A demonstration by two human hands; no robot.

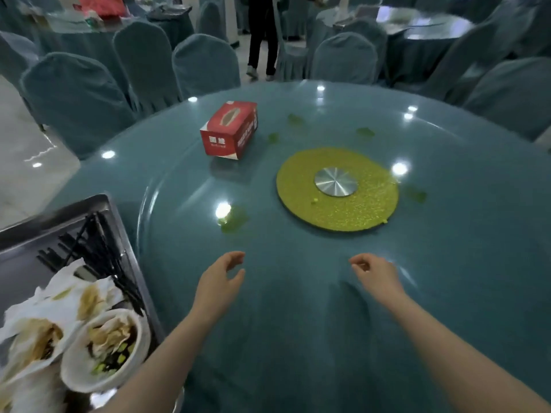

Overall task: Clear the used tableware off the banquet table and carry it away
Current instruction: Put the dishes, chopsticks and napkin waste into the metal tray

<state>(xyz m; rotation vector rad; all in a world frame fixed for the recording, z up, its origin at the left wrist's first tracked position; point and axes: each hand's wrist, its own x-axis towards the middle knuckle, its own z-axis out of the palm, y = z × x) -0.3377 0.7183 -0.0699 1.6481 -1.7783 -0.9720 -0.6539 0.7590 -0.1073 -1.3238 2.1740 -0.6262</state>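
A steel tray [35, 222] sits at the near left edge of the round banquet table [298, 308]. It holds several black chopsticks [98, 251], soiled napkins [74, 293] and a white bowl [104, 350] with food scraps. My left hand [222, 278] hovers over the tablecloth just right of the tray, fingers apart, holding nothing. My right hand [374, 274] hovers further right at the same depth, fingers loosely curled and empty.
A red tissue box [229, 129] stands on the glass turntable [447, 234], left of the gold disc with a metal hub [336, 180]. Green spills [234, 219] dot the glass. Covered chairs [77, 99] ring the table; a person's legs [262, 40] stand beyond.
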